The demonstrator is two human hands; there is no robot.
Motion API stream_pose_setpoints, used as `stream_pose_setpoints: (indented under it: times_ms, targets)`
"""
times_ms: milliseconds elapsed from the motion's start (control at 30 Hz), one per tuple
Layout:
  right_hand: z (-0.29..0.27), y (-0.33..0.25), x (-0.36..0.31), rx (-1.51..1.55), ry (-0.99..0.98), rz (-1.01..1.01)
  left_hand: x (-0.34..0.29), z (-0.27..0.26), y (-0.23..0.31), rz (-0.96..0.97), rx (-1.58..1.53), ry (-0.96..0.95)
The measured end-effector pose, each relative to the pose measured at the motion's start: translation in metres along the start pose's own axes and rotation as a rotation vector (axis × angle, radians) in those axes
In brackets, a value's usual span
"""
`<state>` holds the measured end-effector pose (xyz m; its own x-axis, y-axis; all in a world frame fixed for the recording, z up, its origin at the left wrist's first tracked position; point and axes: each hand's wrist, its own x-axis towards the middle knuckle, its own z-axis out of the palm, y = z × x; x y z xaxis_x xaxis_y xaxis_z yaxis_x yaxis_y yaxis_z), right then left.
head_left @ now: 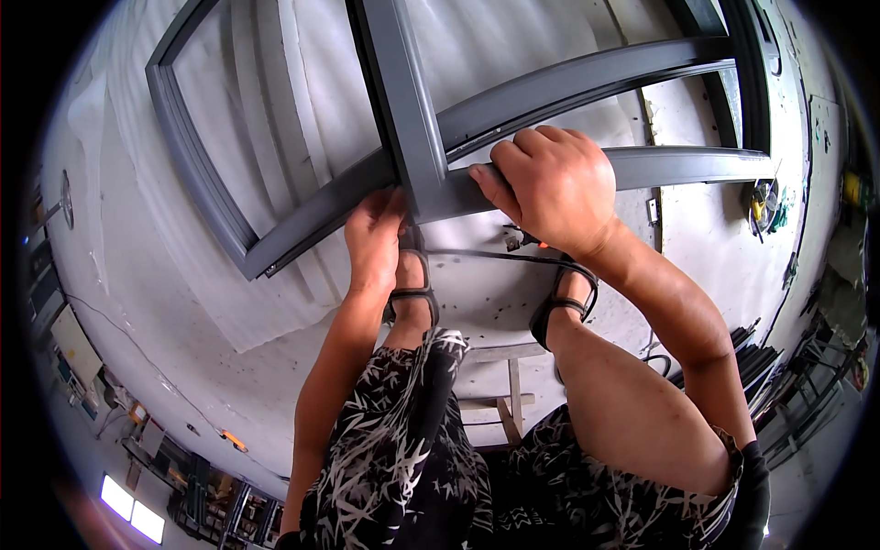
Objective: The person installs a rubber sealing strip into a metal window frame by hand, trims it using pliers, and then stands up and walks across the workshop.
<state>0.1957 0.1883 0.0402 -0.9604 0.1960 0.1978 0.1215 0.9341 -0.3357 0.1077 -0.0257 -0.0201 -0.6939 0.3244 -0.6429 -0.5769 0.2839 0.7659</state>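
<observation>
Head view: directly beyond your fingers lies a grey frame [418, 110], its smooth bars looking matt, with dark grooves along some edges. A straight bar runs away from you between your two hands, meeting the near rail beside your left fingertips; past your right knuckles, a second rail slants across. Your right hand [555, 188] is curled over the near rail, fingers bent around its far side and thumb along the top, so it has hold of the frame. Your left hand [374, 240] has its fingers drawn close together at the rail's underside, touching near the joint; whether they pinch anything, you cannot tell. A thin black strip [500, 256] stretches on your side of the right fingers, and a white sheet [229, 302] spreads left of your left fingers.
</observation>
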Motion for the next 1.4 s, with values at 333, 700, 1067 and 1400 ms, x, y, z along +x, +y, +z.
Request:
stream_pose_setpoints:
  times_ms: [333, 700, 1067, 1400]
  targets:
    - [0.003, 0.002, -0.001, -0.006, 0.039, -0.031, 0.003, -0.013, 0.019, -0.104, 0.027, -0.132]
    - [0.004, 0.000, 0.002, 0.000, 0.057, -0.040, 0.003, 0.001, 0.008, 0.110, 0.224, 0.017]
    - [0.000, 0.002, -0.001, -0.002, 0.020, -0.024, -0.015, -0.016, 0.017, -0.232, 0.141, -0.228]
    - [-0.012, -0.041, -0.073, 0.507, 0.041, -0.293, -0.018, -0.025, 0.031, -0.384, -0.048, -0.188]
